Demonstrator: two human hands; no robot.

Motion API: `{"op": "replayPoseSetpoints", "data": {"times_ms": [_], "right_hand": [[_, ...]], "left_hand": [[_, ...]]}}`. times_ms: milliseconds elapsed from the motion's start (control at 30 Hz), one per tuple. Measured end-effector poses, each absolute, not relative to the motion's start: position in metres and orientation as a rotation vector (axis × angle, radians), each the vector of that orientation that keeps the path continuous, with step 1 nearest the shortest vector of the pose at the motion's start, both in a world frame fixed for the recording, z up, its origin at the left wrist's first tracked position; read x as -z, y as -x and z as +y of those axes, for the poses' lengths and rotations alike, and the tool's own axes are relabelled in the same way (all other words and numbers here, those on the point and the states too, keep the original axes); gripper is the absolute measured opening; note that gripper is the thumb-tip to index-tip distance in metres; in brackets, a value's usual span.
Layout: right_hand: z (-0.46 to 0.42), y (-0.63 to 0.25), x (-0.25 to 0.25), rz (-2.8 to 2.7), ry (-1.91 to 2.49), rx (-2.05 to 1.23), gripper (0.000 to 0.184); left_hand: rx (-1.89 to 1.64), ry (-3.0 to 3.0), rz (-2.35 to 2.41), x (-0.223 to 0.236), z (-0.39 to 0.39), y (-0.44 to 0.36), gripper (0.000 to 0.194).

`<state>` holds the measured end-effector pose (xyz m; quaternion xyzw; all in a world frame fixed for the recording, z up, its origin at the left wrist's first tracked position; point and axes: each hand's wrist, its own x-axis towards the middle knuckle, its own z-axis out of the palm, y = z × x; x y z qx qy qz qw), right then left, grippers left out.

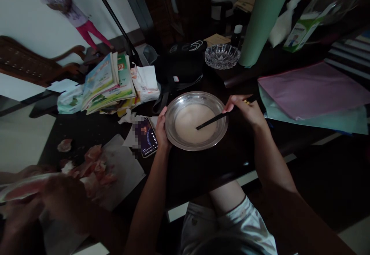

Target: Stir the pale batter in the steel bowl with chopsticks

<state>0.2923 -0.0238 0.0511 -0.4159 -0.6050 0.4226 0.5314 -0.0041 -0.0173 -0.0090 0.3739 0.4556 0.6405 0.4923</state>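
A shiny metal bowl (197, 147) with a wide rim sits at the dark table's front edge. Pale, milky liquid (193, 122) fills much of it. My left hand (162, 129) grips the bowl's left rim, thumb and fingers closed around the side. Black chopsticks (212, 120) are held in my right hand (243, 108) over the bowl's right rim. Their tips reach the liquid near the middle of the bowl; whether they dip below the surface I cannot tell. Just left of my left hand lies a phone (147, 137) with its screen lit.
At the lower left, another person's hands (54, 193) hold a watermelon piece (26, 187) beside peelings on white paper (124, 166). Books (108, 81) are piled behind the phone. A glass ashtray (222, 56), green bottle (264, 19) and pink folder (315, 89) lie beyond. Someone stands (69, 8) far left.
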Motion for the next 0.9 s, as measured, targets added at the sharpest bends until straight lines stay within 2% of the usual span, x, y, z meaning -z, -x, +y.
{"op": "replayPoseSetpoints", "data": {"times_ms": [167,367,533,733,900], "right_hand": [[-0.0229,-0.2888,-0.0519,-1.549,0.967,-0.985,0.038],[-0.0239,-0.2933,-0.0514,-1.412,1.023,-0.992,0.047],[-0.0234,-0.2893,-0.0511,-1.546,0.975,-1.002,0.037],[-0.0244,-0.292,-0.0529,-1.394,1.025,-0.982,0.048],[-0.0237,-0.2889,-0.0528,-1.543,0.982,-1.013,0.039]], "left_hand": [[-1.555,-0.885,1.092,0.0091,-0.0175,0.0044,0.044],[-1.554,-0.914,1.099,0.01,-0.0172,0.0044,0.043],[-1.554,-0.907,1.095,0.0106,-0.0166,0.005,0.042],[-1.571,-0.873,1.095,0.0077,-0.018,0.0026,0.043],[-1.544,-0.889,1.111,0.0086,-0.0172,0.004,0.042]]}}
